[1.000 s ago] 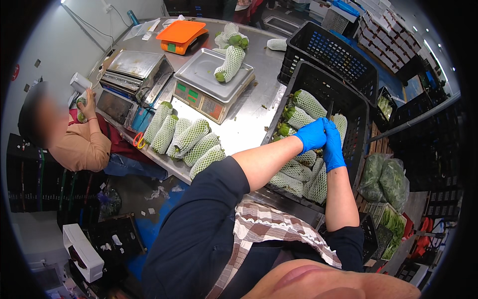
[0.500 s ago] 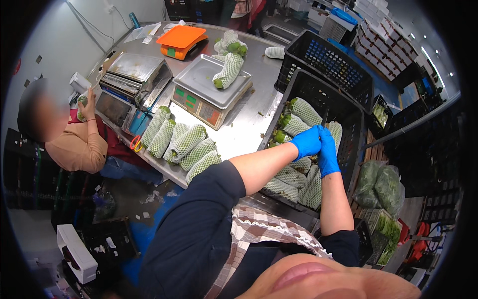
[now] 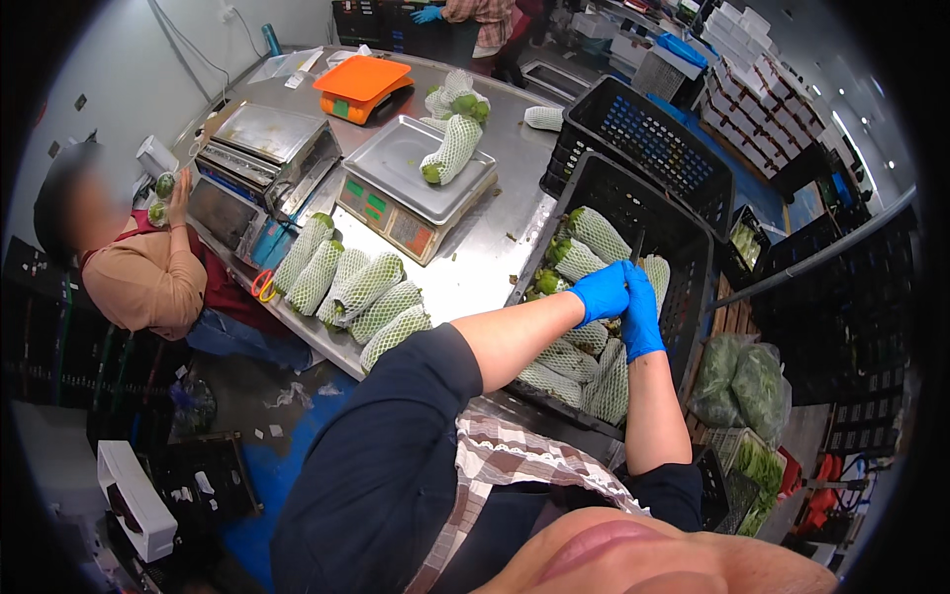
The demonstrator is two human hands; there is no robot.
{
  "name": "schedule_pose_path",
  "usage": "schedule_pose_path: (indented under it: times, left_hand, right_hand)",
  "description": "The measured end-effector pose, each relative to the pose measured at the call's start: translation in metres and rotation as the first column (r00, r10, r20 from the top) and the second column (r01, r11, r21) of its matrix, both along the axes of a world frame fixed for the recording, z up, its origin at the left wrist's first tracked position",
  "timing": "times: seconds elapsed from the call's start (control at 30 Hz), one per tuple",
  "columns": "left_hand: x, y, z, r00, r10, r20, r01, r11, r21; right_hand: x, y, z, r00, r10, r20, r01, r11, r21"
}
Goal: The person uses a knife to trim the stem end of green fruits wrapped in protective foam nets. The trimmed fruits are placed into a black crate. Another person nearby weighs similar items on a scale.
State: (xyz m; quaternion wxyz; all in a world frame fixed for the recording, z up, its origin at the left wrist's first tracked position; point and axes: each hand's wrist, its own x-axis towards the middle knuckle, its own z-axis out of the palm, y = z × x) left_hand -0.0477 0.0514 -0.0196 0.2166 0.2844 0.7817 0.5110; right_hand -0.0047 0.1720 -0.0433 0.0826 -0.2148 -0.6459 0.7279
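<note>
My left hand [image 3: 600, 294] and my right hand [image 3: 641, 312], both in blue gloves, are brought together over a black plastic crate [image 3: 688, 223]. Their fingers are closed and touch each other. What they grip is hidden; a thin, dark, blade-like thing [image 3: 639, 241] sticks up just beyond them. Beneath and around my hands, the crate holds several long green vegetables [image 3: 601, 233] in white foam net sleeves, some with green stem ends showing. To the left, a row of the same sleeved vegetables [image 3: 368, 287] lies along the table's near edge.
On the metal table [image 3: 524, 203] stand a weighing scale [image 3: 401, 173] with sleeved vegetables on it, an orange scale [image 3: 362, 81] and a wrapping machine [image 3: 262, 148]. Orange-handled scissors [image 3: 263, 285] lie by the edge. A co-worker [image 3: 148, 277] holds vegetables at left. Another black crate [image 3: 653, 139] stands behind mine.
My joined hands have shifted slightly left and down in the picture, along with the whole view. The co-worker's hands have come together around the vegetables. Another person's blue-gloved hand now shows at the back.
</note>
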Motion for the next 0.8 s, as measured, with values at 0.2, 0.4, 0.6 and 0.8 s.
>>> schedule_pose_path:
  times: [0.2,0.4,0.6,0.8]
  left_hand:
    - [-0.005,0.006,-0.016,1.0,0.004,0.017,-0.005,0.998,0.066]
    - [-0.001,0.003,-0.007,0.999,-0.004,0.036,0.002,0.997,0.071]
    - [-0.004,0.004,-0.011,0.999,0.035,-0.012,-0.035,0.999,-0.002]
    - [0.0,-0.007,0.015,0.999,-0.03,0.033,0.029,0.999,0.02]
  right_hand:
    - [0.001,-0.009,0.011,1.0,-0.017,0.027,0.017,1.0,-0.014]
    - [-0.002,0.001,-0.003,1.0,-0.013,-0.02,0.013,1.0,0.013]
    - [-0.002,-0.008,0.005,0.999,-0.039,0.017,0.039,0.999,-0.014]
    - [-0.004,-0.005,0.001,1.0,-0.022,0.006,0.022,1.0,-0.02]
